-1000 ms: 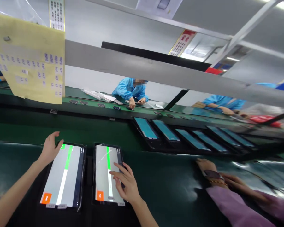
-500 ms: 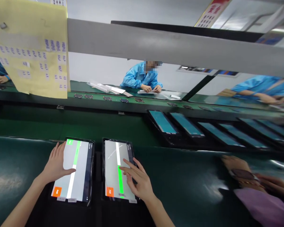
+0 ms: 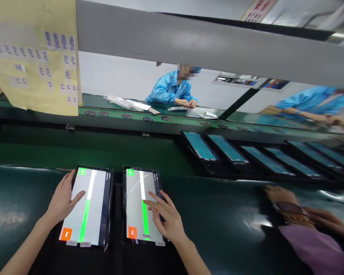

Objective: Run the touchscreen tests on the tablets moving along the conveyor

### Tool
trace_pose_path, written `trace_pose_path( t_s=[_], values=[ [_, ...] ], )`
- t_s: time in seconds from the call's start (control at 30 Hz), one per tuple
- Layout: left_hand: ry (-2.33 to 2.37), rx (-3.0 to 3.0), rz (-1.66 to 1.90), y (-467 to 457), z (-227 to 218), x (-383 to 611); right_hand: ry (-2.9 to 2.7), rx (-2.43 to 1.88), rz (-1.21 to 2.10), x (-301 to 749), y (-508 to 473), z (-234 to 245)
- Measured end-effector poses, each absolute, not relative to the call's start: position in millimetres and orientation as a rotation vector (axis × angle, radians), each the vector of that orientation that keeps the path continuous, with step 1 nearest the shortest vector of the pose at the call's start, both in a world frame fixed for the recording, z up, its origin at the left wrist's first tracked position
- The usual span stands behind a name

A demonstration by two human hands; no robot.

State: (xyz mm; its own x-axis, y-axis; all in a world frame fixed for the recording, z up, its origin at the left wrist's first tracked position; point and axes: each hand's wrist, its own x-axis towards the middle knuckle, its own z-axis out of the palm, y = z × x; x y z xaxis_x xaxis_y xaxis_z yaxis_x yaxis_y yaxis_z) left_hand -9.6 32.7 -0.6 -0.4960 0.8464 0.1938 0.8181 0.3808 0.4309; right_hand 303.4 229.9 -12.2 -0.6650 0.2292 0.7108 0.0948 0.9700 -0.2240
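Two tablets with lit screens lie side by side in front of me. The left tablet (image 3: 99, 206) shows a white and green bar, with a green box at one corner and an orange one at another. My left hand (image 3: 61, 200) rests along its left edge, fingers extended and thumb spread over the screen. On the right tablet (image 3: 134, 212) is a similar display with a green box and an orange box. My right hand (image 3: 166, 217) is over its right side, fingers spread, one fingertip at the green bar. Neither hand grips anything.
Beyond the tablets runs a green conveyor belt (image 3: 126, 147) carrying several teal-screened devices (image 3: 200, 146) in black trays. At the right, a co-worker's arm (image 3: 288, 208) reaches over the bench. Across the line sits a person in blue (image 3: 169, 88). Yellow paper (image 3: 34, 76) hangs at upper left.
My left thumb has lifted back from the left tablet's bar toward the left. The green part of that bar moved from the upper to the lower half. A green box appeared on the right tablet.
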Motion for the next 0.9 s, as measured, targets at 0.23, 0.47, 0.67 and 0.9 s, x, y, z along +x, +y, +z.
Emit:
trace_pose_path(
  t_s=[0.23,0.47,0.67,0.9],
  values=[
    [2.531,1.495,0.77,36,3,-9,-2.306,-0.246,0.206,305,232,-13],
    [2.459,1.347,0.91,39,11,-3,-2.246,-0.354,0.191,305,233,-15],
    [2.218,0.945,1.132,71,36,-33,-2.16,-0.406,0.198,305,236,-18],
    [1.699,0.58,1.423,54,55,6,-2.083,-0.441,0.251,304,242,-19]
  ],
)
